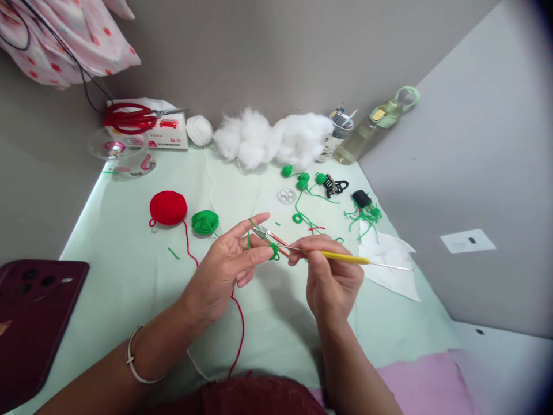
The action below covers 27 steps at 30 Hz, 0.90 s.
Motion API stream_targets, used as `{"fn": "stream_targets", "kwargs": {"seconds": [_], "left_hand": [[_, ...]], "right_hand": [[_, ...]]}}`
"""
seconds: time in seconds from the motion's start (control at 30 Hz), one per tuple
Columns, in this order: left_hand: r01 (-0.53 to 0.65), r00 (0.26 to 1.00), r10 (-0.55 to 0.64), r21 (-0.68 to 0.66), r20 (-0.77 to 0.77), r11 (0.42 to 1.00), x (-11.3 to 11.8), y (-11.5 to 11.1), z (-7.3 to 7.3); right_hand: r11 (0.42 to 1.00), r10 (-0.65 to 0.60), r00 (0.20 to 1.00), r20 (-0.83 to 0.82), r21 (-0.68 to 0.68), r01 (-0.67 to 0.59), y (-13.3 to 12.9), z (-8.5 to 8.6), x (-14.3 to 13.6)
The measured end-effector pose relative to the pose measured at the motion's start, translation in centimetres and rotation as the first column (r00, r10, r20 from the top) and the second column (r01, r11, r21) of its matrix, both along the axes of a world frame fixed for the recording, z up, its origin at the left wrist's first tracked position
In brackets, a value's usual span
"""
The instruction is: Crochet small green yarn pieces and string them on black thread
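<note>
"Table (121,276) first, as it's the biggest. Where does the rest sit, taking the green ball (205,222) as our marker?"

"White stuffing (246,138) lies in fluffy clumps beyond the green ball and a little to its right. A bottle (363,135) leans against the wall, also beyond it but far off to the right. The box (168,138) is beyond it to the left."

"And the hands?"

"Both are on the near side of the green ball, to its right. The left hand (227,259) is closer to it, the right hand (330,276) farther over."

"Are the fingers loose?"

"No. The left thumb pinches against the fingers, with the forefinger stretched out and green yarn looped over it. The right thumb and fingers are closed round a hook (345,257) by its yellow handle, rather like a pencil."

"What else is close by?"

"A red ball (168,207) sits just left of the green ball."

"And the smallest thing?"

"The green stitches (275,252), right of the green ball and nearer the person, in the left hand's pinch. The metal end of the hook reaches them; whether it passes through a loop is too small to tell."
</note>
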<state>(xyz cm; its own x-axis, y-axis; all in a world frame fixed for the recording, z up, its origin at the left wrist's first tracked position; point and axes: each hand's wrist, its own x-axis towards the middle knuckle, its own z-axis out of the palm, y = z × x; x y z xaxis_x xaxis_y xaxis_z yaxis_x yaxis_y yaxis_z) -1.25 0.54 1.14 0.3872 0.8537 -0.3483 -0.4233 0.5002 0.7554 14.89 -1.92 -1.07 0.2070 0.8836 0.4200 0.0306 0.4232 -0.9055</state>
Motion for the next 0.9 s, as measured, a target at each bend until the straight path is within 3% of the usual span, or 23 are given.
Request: {"fn": "stream_targets", "kwargs": {"seconds": [0.2,0.3,0.4,0.47,0.53,0.6,0.67,0.77,0.83,0.9], "left_hand": [[0.012,1.000,-0.012,0.009,-0.019,1.000,-0.2,0.1,0.0],[-0.023,0.998,0.027,0.063,-0.061,0.998,0.1,-0.2,-0.2],[-0.094,0.986,0.110,0.130,-0.124,0.987,0.7,-0.8,-0.5],[-0.090,0.989,0.101,0.106,-0.108,0.990,1.0,-1.1,-0.7],[-0.013,1.000,0.013,0.015,-0.015,1.000,1.0,-1.2,-0.8],[0.067,0.993,-0.059,-0.073,0.106,0.995,0.8,-0.9,-1.0],[0.080,0.982,-0.060,-0.109,0.177,0.991,0.4,-0.4,-1.0],[0.004,0.994,0.003,-0.058,0.109,0.998,0.3,-0.2,-1.0],[-0.056,0.998,0.056,0.018,0.017,0.998,0.6,-0.5,-0.9],[-0.085,0.996,0.087,0.070,-0.022,0.994,0.9,-0.9,-0.9]], "right_hand": [[0.983,0.095,0.972,-0.216,-0.131,-0.125,0.5,0.6,0.4],[0.964,0.147,0.968,-0.202,-0.188,-0.186,0.4,0.6,0.1],[0.997,0.034,0.989,0.146,-0.070,-0.024,-0.4,0.2,-0.6],[0.988,-0.131,0.903,0.410,0.127,0.086,-0.9,-0.2,-0.9],[0.961,-0.225,0.840,0.493,0.257,0.107,-1.2,-0.4,-1.0],[0.967,-0.205,0.879,0.431,0.226,0.115,-0.9,-0.2,-0.6],[0.986,-0.152,0.955,0.256,0.107,0.128,-0.4,0.2,0.0],[0.999,-0.036,0.999,0.005,-0.027,0.036,0.2,0.7,0.4],[0.998,0.028,0.998,0.064,-0.053,-0.025,0.1,0.5,0.2],[1.000,-0.021,0.959,0.284,0.027,0.014,-0.3,0.2,-0.4]]}}
